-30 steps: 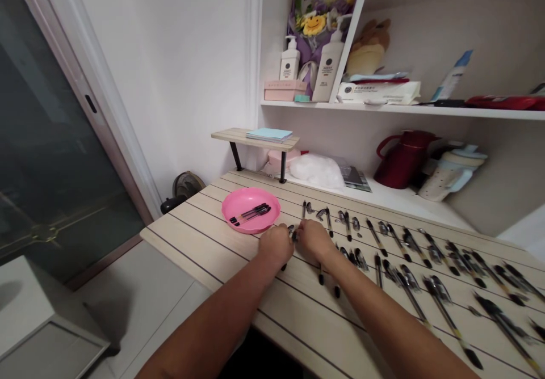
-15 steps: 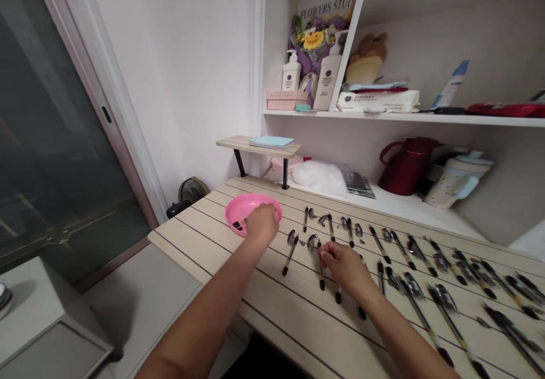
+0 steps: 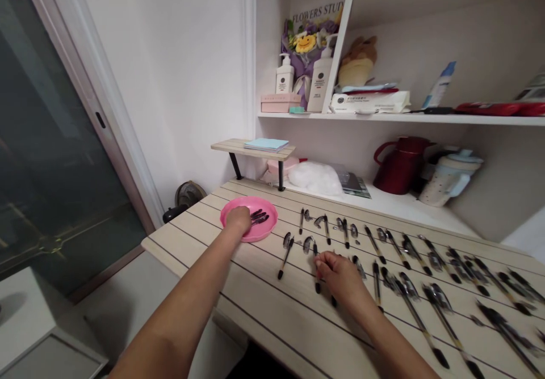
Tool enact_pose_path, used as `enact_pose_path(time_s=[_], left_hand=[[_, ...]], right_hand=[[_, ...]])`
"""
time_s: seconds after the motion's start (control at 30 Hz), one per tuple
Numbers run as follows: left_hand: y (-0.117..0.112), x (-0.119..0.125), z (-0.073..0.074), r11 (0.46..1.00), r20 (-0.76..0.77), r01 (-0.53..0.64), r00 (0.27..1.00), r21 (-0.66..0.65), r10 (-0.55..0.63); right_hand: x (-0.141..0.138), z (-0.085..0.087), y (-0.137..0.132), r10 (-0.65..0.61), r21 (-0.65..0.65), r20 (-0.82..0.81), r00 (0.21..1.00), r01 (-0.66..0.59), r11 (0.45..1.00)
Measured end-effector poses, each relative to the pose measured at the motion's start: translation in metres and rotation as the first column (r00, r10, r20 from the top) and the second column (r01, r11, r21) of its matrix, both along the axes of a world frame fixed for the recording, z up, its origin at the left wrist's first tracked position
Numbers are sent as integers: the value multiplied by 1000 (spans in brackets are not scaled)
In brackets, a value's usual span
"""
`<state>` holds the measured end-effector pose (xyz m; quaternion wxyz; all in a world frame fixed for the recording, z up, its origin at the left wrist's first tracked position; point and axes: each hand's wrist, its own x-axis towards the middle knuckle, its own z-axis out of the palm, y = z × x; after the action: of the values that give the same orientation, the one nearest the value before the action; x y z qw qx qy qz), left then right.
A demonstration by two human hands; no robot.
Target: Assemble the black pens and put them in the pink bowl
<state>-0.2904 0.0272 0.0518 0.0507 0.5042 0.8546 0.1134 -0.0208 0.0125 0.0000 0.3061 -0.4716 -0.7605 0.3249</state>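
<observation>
My left hand is down in the pink bowl, its fingers hidden behind the back of the hand. Several dark pens lie in the bowl against its right side; I cannot tell whether the hand grips them. Over the wooden table, my right hand has thumb and forefinger pinched together at a black-tipped pen, covering its middle. What sits in that pinch is too small to make out. Left of it lie another pen and a dark, shiny spoon-shaped piece.
Rows of pens and shiny pieces spread across the right side of the table. A small riser with blue paper stands at the back. Beyond it are a red jug, a pale tumbler and a loaded shelf.
My left hand has shifted from the right part of the bowl to its left part, uncovering the pens' right ends. My right hand stays by the same pen. The view has turned slightly.
</observation>
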Motion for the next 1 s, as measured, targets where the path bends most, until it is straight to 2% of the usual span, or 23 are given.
enact_pose_path(time_s=[0.1,0.17,0.2,0.23,0.27,0.3,0.33,0.37,0.43,0.5,0.6,0.67,0.8,1.0], left_hand=[[-8,23,10,990,23,36,999,136,-40],[-17,53,9,963,105,112,984,244,-141],[-23,71,5,922,317,161,907,353,-279],[-29,91,-1,904,542,162,753,396,-372],[-35,110,-8,896,712,180,553,405,-433],[-42,127,-16,892,814,209,365,401,-451],[-47,142,-25,892,864,221,241,394,-441],[-52,154,-32,895,884,217,182,391,-430],[-58,170,-43,903,900,190,139,384,-412],[-59,175,-47,911,906,132,117,391,-406],[-56,175,-47,912,909,34,70,409,-410],[-55,175,-45,912,910,-11,73,409,-407],[-57,177,-45,916,912,-16,103,402,-398],[-59,176,-50,921,922,-13,15,388,-388]], right_hand=[[0,2,1,-31,-81,-115,993,22,996],[0,6,2,-95,-164,-273,957,51,985],[0,9,1,-137,-193,-361,923,70,979],[0,12,1,-177,-207,-443,879,92,974],[1,14,1,-210,-206,-511,834,119,971],[2,15,1,-232,-198,-558,797,144,970],[2,16,1,-246,-190,-589,770,164,968],[3,16,1,-256,-191,-608,752,175,966],[3,16,0,-277,-215,-635,721,179,960],[2,15,-3,-293,-283,-657,694,133,950],[-2,17,-8,-283,-399,-673,684,-13,917],[-4,19,-9,-272,-417,-700,660,-68,906],[-2,19,-5,-268,-335,-737,621,8,942],[2,17,0,-279,-320,-714,642,56,946]])
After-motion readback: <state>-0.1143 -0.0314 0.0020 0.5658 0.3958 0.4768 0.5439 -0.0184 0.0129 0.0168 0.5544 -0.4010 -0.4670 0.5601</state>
